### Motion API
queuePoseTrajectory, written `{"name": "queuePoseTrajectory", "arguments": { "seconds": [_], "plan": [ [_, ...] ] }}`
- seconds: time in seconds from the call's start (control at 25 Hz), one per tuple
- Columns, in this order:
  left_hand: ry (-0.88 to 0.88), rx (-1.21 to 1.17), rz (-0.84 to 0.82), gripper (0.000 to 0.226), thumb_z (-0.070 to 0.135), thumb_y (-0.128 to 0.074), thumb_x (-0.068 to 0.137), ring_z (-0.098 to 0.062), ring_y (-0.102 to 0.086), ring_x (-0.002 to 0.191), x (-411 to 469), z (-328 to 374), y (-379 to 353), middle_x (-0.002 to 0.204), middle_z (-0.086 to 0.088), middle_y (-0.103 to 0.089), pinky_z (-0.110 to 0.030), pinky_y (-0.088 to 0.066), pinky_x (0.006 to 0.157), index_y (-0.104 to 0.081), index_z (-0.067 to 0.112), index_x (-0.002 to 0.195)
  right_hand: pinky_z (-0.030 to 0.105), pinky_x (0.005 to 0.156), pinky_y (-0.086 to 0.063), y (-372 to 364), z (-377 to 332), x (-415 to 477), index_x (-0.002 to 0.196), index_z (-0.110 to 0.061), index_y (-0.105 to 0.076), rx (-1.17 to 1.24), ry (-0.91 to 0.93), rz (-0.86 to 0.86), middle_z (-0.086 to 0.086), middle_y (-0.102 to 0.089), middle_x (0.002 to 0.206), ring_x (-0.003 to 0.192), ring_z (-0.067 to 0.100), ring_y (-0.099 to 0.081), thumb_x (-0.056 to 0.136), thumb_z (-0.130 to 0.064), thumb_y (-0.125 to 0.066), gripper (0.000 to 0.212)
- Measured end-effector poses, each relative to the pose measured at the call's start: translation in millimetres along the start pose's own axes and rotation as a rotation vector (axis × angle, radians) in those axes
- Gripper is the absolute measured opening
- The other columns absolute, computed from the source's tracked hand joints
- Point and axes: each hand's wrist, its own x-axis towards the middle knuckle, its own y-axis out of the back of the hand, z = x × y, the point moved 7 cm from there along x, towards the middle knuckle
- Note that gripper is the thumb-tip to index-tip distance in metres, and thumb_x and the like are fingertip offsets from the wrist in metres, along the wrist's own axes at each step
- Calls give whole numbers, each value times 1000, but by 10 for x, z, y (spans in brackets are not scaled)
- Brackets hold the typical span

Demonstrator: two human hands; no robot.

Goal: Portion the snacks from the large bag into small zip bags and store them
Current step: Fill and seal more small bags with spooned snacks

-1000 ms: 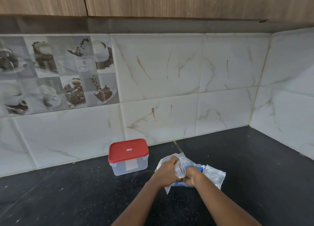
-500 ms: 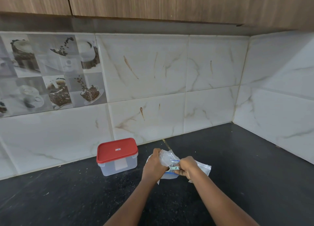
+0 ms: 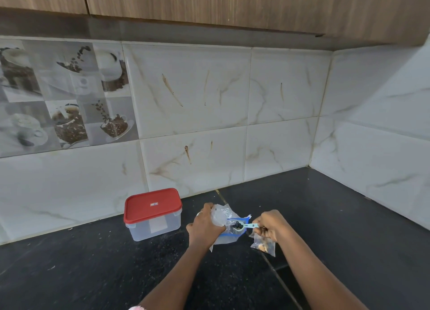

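Black counter [image 3: 93, 274] runs to the tiled corner. Clear tub w/ red lid [image 3: 152, 214] stands near the back wall, lid on. Just right of it the large bag [image 3: 223, 215], my L hand [image 3: 204, 227] curled round its upper edge. R hand [image 3: 271, 226] is beside the bag, small zip bag [image 3: 264, 245] w/ some snacks just under it; can't tell if I'm holding it. R fingers pinch the handle of a little scoop [image 3: 242, 226], dark bits in its bowl, over the large bag's mouth.

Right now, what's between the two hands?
In the head view, a light-blue scoop loaded with dark pieces, over the blue-edged mouth of the large bag. Left hand grips the bag; right hand holds the scoop handle.
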Motion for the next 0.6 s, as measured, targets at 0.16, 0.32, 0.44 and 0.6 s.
{"name": "queuePoseTrajectory", "arguments": {
  "seconds": [0.16,0.32,0.44,0.6],
  "plan": [
    [26,-60,-37,74,46,-72,72,-15,-49,123,-17,-19,-72,136,11,-49,-48,-31,107,-30,34,132,20,41,-40,95,-124,-43,65,9,-61,34,63,-13,20,-55,63,47,19,-48,85,17,-35,34],
    [37,-100,-74,75,44,-73,71,-15,-50,120,-47,-48,-168,134,10,-50,-49,-30,109,-27,36,130,25,52,-45,-53,-332,-177,67,2,-66,-9,209,-29,18,-56,62,49,16,-47,84,10,-41,32],
    [53,-102,-75,79,46,-72,71,-15,-51,120,-66,-61,-189,133,10,-49,-47,-30,109,-25,34,132,28,65,-50,-264,-463,-312,82,3,-72,-287,401,9,17,-63,72,54,15,-54,85,6,-42,30],
    [77,-124,-59,76,42,-70,71,-15,-53,115,-87,-92,-158,128,11,-53,-45,-30,106,-23,32,130,26,86,-52,-547,-562,-518,114,-11,-68,-659,708,75,10,-65,117,97,21,-66,89,3,-43,38]
  ]
}}
